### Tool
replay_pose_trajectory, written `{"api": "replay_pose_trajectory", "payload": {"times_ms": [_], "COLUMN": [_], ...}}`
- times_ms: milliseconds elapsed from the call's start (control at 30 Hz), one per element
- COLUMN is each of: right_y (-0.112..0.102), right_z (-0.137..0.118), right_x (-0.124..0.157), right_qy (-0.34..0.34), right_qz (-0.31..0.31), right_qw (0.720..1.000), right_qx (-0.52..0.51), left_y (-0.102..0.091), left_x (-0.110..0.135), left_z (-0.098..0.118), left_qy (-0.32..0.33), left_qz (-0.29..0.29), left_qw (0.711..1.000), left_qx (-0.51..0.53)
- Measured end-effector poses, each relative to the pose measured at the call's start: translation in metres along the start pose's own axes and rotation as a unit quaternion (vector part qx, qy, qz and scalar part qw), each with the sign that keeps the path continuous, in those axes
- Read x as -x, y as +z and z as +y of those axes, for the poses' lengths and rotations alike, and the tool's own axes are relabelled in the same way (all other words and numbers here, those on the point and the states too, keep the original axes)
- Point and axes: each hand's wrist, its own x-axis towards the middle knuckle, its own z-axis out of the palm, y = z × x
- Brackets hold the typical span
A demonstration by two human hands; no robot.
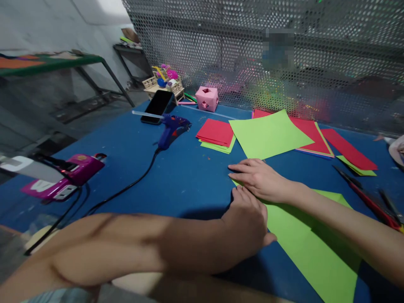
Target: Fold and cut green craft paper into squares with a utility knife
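Observation:
A long sheet of light green paper (303,244) lies slantwise on the blue table, its right part turned over in a fold. My right hand (260,179) rests flat across its far left end, fingers stretched out and pressing down. Just nearer to me, my left hand (248,214) is closed on the same end, with the fingers bent together and the thumb sticking out to the right. Both hands cover much of that end, so the paper under them is hidden. Beyond my fingers lies another green sheet (268,132), partly over red sheets (307,132).
Left of centre stand a blue glue gun (170,128) with its cord, a phone (158,107) and a purple power strip (69,176). Red and green squares (216,132) are stacked near a pink paper cube (207,99). Scissors (369,198) lie at right, before a perforated metal panel (221,50).

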Motion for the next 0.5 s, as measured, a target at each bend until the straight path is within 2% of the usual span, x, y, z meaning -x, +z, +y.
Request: {"api": "replay_pose_trajectory", "payload": {"times_ms": [233,500], "right_y": [0.003,0.008], "right_z": [0.002,-0.004], "right_x": [0.004,0.022], "right_qy": [-0.025,0.016], "right_qz": [0.009,0.034], "right_qw": [0.999,0.998], "right_qx": [0.039,0.048], "left_y": [-0.004,0.001], "left_x": [0.005,0.009], "left_z": [-0.007,-0.008], "left_qy": [0.019,0.033], "left_qz": [0.015,0.042], "left_qw": [0.999,0.996], "left_qx": [-0.022,-0.065]}}
